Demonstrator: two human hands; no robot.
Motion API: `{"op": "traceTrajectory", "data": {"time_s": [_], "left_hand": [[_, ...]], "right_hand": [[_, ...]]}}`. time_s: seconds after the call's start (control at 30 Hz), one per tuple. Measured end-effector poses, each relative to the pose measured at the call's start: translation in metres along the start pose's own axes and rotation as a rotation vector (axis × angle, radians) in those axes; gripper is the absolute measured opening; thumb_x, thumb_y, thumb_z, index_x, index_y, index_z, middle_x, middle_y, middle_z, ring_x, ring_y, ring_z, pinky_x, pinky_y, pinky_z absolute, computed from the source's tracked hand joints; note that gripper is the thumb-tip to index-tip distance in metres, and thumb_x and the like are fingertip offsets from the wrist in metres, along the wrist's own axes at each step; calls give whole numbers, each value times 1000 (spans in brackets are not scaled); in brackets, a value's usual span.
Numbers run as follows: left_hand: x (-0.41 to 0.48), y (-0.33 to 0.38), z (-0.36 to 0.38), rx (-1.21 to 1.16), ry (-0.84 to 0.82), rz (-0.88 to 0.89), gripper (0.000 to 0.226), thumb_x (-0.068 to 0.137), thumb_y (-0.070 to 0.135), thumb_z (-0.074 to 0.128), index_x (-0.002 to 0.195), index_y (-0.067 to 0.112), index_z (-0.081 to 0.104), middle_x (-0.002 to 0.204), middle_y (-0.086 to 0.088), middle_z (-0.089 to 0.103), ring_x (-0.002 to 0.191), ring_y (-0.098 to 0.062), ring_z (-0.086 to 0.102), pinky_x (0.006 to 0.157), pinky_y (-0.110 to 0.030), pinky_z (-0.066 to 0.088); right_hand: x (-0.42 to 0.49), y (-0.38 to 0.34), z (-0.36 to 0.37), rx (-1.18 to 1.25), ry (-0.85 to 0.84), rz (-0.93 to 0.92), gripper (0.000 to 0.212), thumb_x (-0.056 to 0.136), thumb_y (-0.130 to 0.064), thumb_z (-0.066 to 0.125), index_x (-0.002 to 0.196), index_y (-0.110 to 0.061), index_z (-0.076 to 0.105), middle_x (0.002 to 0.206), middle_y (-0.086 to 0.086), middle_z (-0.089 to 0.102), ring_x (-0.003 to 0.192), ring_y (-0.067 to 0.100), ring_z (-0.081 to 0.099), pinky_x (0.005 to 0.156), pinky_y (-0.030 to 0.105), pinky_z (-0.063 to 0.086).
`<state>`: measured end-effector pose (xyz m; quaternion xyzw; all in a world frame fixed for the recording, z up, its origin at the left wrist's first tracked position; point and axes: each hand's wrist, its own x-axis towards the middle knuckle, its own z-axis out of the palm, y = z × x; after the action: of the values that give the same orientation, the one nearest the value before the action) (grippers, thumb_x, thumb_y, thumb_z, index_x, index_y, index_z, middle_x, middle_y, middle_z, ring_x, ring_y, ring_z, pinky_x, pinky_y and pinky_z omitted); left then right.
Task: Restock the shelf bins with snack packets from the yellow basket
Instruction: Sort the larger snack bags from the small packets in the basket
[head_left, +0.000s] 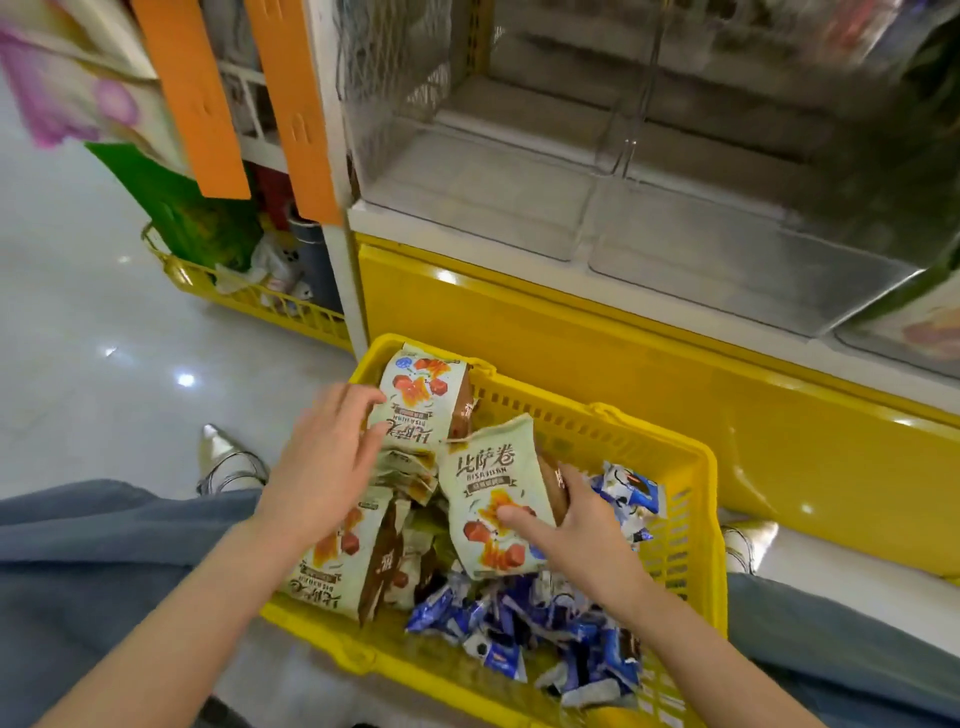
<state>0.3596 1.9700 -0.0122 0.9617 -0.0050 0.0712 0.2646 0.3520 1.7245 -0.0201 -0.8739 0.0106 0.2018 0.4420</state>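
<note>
A yellow basket (561, 415) is seen in the lower middle of the frame, just in front of a yellow shelf base (623, 358) and between two trouser legs (104, 561) of blue-grey cloth. The basket is filled with cream packets on its left side and with small blue packets (519, 623) on its right side and near edge. One cream packet (483, 483) is raised in the middle of the basket and is gripped by the right hand (587, 530): the thumb is pressed on the printed front and the fingers are curled around the brown side. The left hand (322, 467) is kept apart from it, with the fingers stretched and spread, and the fingertips are laid on the left edge of a second cream packet (421, 395), which leans in the far left corner of the basket. Clear bins (493, 182) are seen in the upper right of the frame, above the shelf base. Orange strips (192, 93) hang in the upper left, and a wire basket (249, 299), also yellow, is placed below them. A silver shoe (223, 457) is seen beside the left hand.
</note>
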Motion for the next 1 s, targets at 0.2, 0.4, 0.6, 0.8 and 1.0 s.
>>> {"op": "traceTrajectory", "data": {"time_s": [0.2, 0.4, 0.6, 0.8, 1.0], "left_hand": [[-10, -83, 22, -135, -202, -438, 33, 99, 30, 35, 121, 8, 46, 107, -15, 60, 100, -33, 58, 81, -38, 44], [-23, -101, 41, -263, -165, -395, 20, 97, 38, 31, 80, 28, 35, 64, 0, 55, 58, -14, 56, 47, -27, 39], [-20, -103, 45, -261, -137, -392, 23, 97, 42, 29, 84, 25, 35, 63, 1, 55, 54, -10, 55, 42, -19, 33], [-18, -101, 45, -315, -130, -402, 25, 98, 43, 27, 92, 21, 40, 72, 0, 59, 63, -13, 59, 55, -35, 49], [-12, -90, 36, -402, -81, -473, 44, 96, 50, 19, 118, 22, 46, 114, 0, 59, 102, -16, 57, 87, -36, 46]], "right_hand": [[60, -66, 22, 424, -10, 75, 38, 83, -47, 63, 112, -24, 54, 97, -9, 70, 82, 6, 70, 65, 20, 56], [110, -91, 54, 61, -10, 166, 52, 94, -47, 46, 122, -4, 52, 111, 12, 67, 100, 26, 64, 90, 42, 51], [118, -98, 73, 120, 43, 202, 62, 92, -41, 53, 132, 1, 30, 131, 15, 51, 118, 29, 52, 100, 44, 45], [96, -88, 67, 405, -45, 339, 70, 90, -54, 48, 142, -13, 26, 137, 4, 46, 111, 20, 53, 85, 37, 45], [107, -95, 81, 460, -141, 367, 54, 94, -53, 40, 131, -14, 41, 114, 6, 63, 91, 20, 60, 74, 37, 47]]}}
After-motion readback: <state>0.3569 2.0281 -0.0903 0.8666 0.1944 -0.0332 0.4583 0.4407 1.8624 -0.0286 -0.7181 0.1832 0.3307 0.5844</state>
